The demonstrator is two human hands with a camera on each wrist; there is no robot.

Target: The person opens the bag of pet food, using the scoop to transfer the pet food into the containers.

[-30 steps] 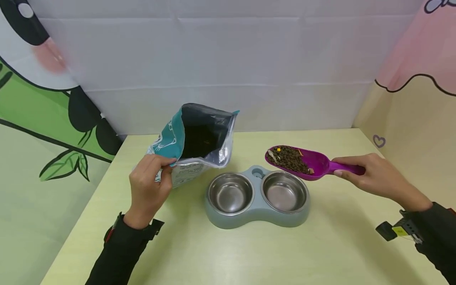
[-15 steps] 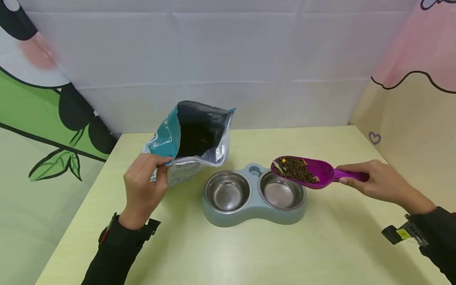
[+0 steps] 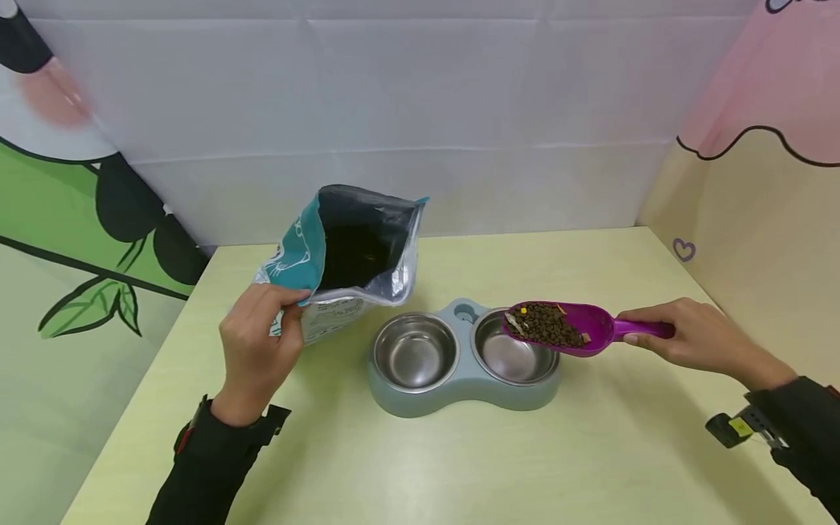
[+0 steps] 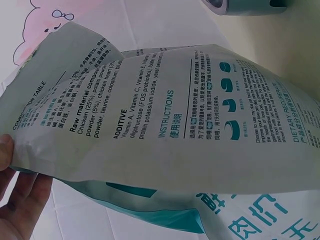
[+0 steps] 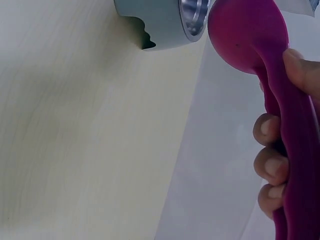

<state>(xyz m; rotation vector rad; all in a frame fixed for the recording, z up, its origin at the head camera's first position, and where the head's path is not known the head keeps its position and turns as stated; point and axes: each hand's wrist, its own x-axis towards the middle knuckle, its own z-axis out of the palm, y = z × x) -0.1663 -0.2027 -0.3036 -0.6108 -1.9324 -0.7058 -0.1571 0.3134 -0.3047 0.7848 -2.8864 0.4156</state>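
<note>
My left hand (image 3: 262,343) pinches the near edge of a teal and white pet food bag (image 3: 298,255), whose mouth gapes with a silvery lining. Printed text covers the bag (image 4: 165,120) in the left wrist view. Around the handle of a purple scoop (image 3: 600,329) curl the fingers of my right hand (image 3: 709,339). Brown kibble (image 3: 547,324) with a few yellow and pale bits fills the scoop's front. The scoop is about level, over the right steel bowl (image 3: 508,357) of a blue-grey double feeder (image 3: 462,397). No food shows in the left steel bowl (image 3: 415,354).
The feeder stands on a pale yellow table (image 3: 459,474). A white sheet (image 3: 426,109) hangs behind the table's back edge. Printed cartoon panels flank it, a green one (image 3: 39,189) at left and a pink and beige one (image 3: 755,138) at right.
My right hand has brought the loaded scoop lower, over the right bowl. The left hand still grips the bag. The whole scene has shifted slightly left in the head view.
</note>
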